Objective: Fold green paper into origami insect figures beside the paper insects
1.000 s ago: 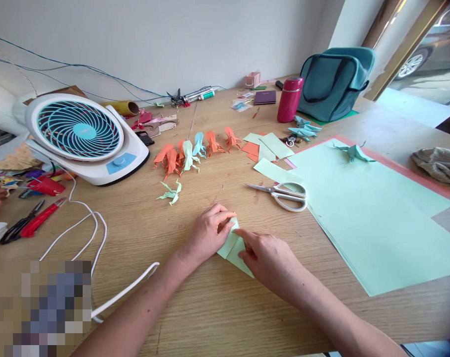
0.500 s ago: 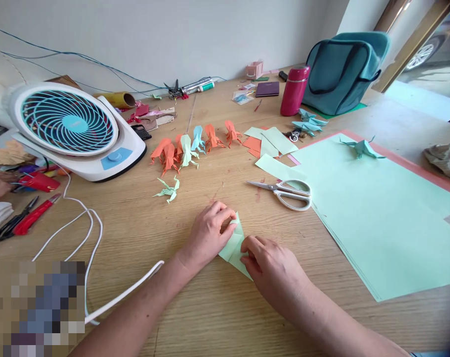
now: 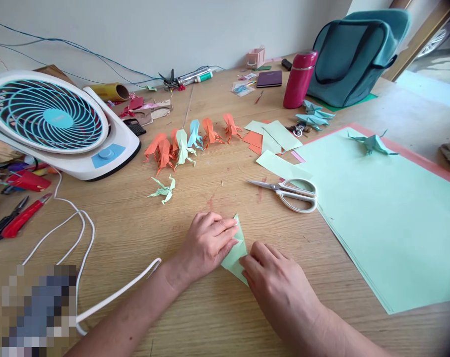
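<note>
A folded light green sheet of paper (image 3: 233, 258) lies slantwise on the table in front of me, its pointed tip facing away. My left hand (image 3: 213, 240) holds the paper down from the left, fingers close together across its upper part. At the lower right edge my right hand (image 3: 271, 272) pinches the paper between thumb and curled fingers. The spots under the fingertips are hidden. Just beyond the hands, white-handled scissors (image 3: 297, 195) rest on the table with the blades pointing left. A small light green origami figure (image 3: 163, 189) stands further left.
Several orange, green and blue paper figures (image 3: 211, 133) stand in a row. Cut paper pieces (image 3: 282, 135) and large green sheets (image 3: 392, 233) lie right. A white fan (image 3: 113, 157), its cable (image 3: 118, 297) and red-handled pliers (image 3: 22, 220) occupy the left. A magenta bottle (image 3: 299, 82) and teal bag (image 3: 351, 64) stand behind.
My left fingers have straightened and now lie flatter across the paper's upper part. My right hand has slid slightly down along its edge. The camera view has shifted a little.
</note>
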A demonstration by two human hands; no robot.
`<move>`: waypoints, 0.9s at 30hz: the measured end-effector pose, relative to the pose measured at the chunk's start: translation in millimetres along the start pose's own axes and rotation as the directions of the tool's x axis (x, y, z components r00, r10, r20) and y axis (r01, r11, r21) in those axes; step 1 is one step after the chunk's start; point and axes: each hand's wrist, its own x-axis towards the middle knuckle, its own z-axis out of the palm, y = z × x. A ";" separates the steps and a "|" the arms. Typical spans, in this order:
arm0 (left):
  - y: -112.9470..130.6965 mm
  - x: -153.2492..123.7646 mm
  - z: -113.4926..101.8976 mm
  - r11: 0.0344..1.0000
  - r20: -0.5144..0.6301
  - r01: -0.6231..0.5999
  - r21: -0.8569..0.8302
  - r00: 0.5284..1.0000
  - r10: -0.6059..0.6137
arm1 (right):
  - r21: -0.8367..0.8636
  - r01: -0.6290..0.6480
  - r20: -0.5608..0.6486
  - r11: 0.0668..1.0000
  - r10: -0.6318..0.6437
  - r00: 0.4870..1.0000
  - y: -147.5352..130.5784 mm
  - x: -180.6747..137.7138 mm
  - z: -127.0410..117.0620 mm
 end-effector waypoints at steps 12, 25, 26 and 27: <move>4.1 -4.6 -3.5 0.981 0.088 -0.085 0.175 0.994 0.071 | -0.082 0.149 -0.022 0.985 -0.151 0.988 -5.7 -15.4 9.6; -1.8 -6.6 0.1 0.991 0.146 -0.071 0.117 0.988 0.054 | -0.014 0.158 -0.067 0.987 -0.158 0.985 -4.8 -13.1 4.5; -2.4 -6.6 0.6 0.992 0.153 -0.066 0.109 0.987 0.048 | -0.015 0.158 -0.068 0.987 -0.159 0.985 -4.6 -13.2 5.0; -3.0 -6.7 1.1 0.993 0.162 -0.057 0.099 0.986 0.040 | -0.016 0.158 -0.071 0.987 -0.159 0.985 -4.5 -13.2 5.5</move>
